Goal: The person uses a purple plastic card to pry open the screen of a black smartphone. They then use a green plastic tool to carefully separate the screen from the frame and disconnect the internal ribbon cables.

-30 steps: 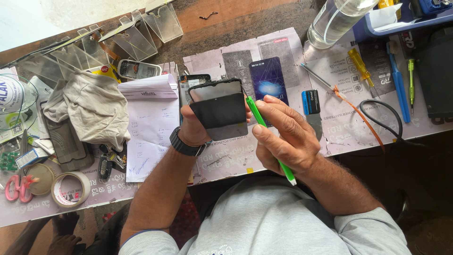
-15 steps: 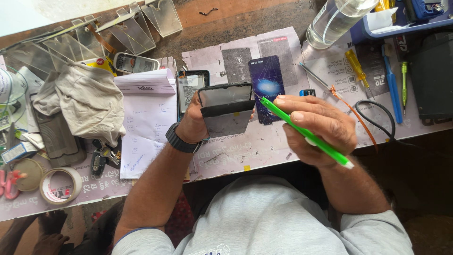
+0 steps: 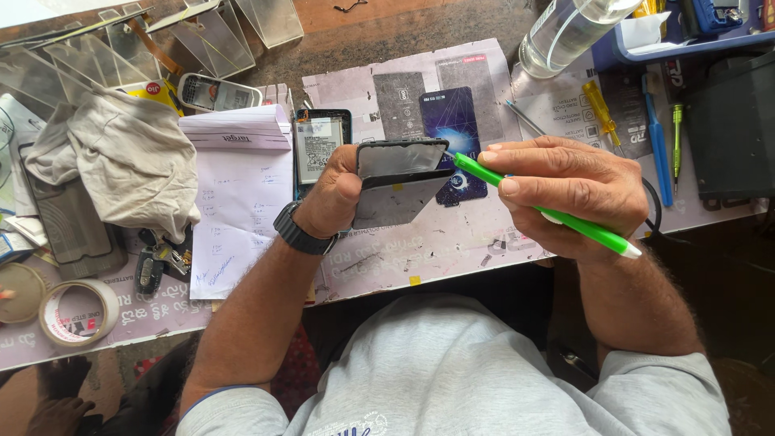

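Observation:
My left hand (image 3: 335, 194) grips a dark phone screen panel (image 3: 400, 182) by its left edge, holding it tilted above the work mat. My right hand (image 3: 565, 190) holds a green pen-shaped tool (image 3: 549, 211), and its tip touches the panel's upper right corner. An opened phone body with its battery showing (image 3: 319, 145) lies on the mat just behind my left hand. A dark blue card (image 3: 454, 121) lies behind the panel.
A grey cloth (image 3: 129, 161) and a notepad (image 3: 238, 129) lie at left, with a tape roll (image 3: 77, 311) near the front edge. Clear glass panels (image 3: 202, 36) are stacked at back left. A plastic bottle (image 3: 569, 28), screwdrivers (image 3: 601, 109) and a blue tray (image 3: 686, 40) are at right.
My right hand turned the green tool from steep to almost flat and brought its tip to the panel's right corner. The panel tilted flatter in my left hand.

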